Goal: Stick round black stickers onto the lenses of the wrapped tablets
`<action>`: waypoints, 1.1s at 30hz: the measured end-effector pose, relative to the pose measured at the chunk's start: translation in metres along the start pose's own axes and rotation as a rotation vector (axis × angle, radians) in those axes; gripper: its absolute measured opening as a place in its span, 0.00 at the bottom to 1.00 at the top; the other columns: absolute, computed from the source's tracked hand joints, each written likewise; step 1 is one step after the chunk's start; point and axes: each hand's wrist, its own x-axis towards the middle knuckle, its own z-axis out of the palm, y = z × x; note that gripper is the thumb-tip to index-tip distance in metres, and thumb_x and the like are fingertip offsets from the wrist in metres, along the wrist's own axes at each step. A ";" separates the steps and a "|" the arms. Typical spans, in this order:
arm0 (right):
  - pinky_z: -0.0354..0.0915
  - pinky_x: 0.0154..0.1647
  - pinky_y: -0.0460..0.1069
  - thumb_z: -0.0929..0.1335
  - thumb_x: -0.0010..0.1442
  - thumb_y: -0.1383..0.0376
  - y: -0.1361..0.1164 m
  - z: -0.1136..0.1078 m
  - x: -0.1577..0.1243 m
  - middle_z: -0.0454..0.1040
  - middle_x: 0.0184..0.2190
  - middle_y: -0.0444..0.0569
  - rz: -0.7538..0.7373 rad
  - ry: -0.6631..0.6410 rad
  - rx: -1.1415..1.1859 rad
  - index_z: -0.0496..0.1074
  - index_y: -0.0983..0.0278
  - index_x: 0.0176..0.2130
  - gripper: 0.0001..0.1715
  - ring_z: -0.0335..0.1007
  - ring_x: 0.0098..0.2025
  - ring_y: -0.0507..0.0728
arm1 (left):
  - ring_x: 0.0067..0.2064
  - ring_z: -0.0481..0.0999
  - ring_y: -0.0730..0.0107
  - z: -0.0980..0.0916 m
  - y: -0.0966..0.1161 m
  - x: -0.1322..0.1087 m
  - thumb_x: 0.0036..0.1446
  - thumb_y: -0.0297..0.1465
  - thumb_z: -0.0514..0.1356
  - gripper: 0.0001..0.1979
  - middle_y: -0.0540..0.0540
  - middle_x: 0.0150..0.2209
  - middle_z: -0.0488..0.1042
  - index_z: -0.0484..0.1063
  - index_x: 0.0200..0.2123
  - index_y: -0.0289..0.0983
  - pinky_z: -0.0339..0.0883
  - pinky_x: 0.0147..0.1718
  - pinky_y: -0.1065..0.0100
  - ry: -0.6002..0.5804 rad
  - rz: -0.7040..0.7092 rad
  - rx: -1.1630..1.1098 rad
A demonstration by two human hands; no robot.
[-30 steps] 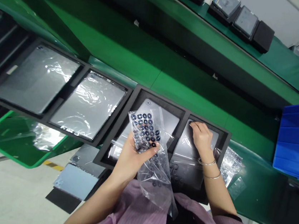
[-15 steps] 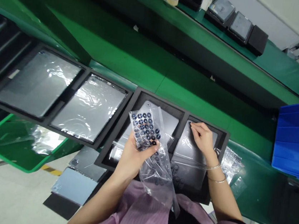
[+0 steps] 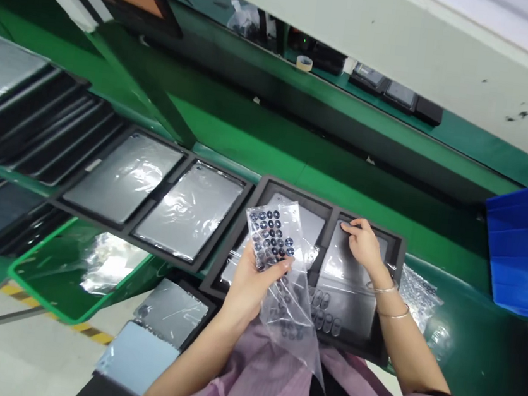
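Observation:
My left hand (image 3: 254, 283) grips a clear plastic sheet (image 3: 295, 322) bearing rows of black ring-shaped stickers (image 3: 273, 231), thumb on top. Its lower end hangs loose towards my lap. My right hand (image 3: 364, 244) presses a fingertip to the upper left corner of a grey tablet-shaped panel (image 3: 356, 266) in the right compartment of a black foam tray (image 3: 333, 215); I see nothing in its fingers. Clear film with oval cut-outs (image 3: 326, 319) lies over the panel's lower part. Another grey panel (image 3: 311, 224) occupies the left compartment, partly hidden by the sheet.
A second foam tray (image 3: 130, 227) with two film-wrapped panels adjoins on the left. Below it stand a green bin (image 3: 43, 297) and stacked panels (image 3: 136, 352). A blue bin (image 3: 519, 252) is at the right, and a shelf (image 3: 269, 71) holding tape (image 3: 304, 63) crosses the back.
The view has shifted, bringing more of the left side and the upper white beam into sight. My right hand has gone from a pinch at the panel's corner to pressing a fingertip there.

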 end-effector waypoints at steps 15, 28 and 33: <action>0.72 0.45 0.50 0.66 0.61 0.69 -0.152 -0.006 -0.054 0.76 0.43 0.51 -0.581 0.162 0.674 0.74 0.61 0.41 0.10 0.74 0.44 0.54 | 0.40 0.75 0.68 -0.043 0.013 -0.006 0.43 0.27 0.67 0.26 0.50 0.39 0.75 0.64 0.46 0.39 0.67 0.42 0.68 0.043 0.250 0.220; 0.71 0.43 0.51 0.63 0.62 0.70 -0.180 0.025 -0.038 0.77 0.37 0.50 -0.400 0.206 0.711 0.73 0.61 0.38 0.10 0.74 0.41 0.54 | 0.37 0.76 0.67 -0.063 0.026 0.030 0.42 0.28 0.68 0.22 0.50 0.35 0.75 0.66 0.42 0.37 0.68 0.39 0.65 -0.001 0.108 0.241; 0.70 0.38 0.50 0.61 0.63 0.67 -0.178 0.023 -0.012 0.76 0.32 0.48 -0.286 0.234 0.647 0.72 0.61 0.35 0.10 0.74 0.36 0.55 | 0.33 0.76 0.69 -0.074 0.028 0.051 0.39 0.29 0.70 0.22 0.51 0.32 0.76 0.66 0.39 0.37 0.68 0.38 0.67 0.027 0.013 0.158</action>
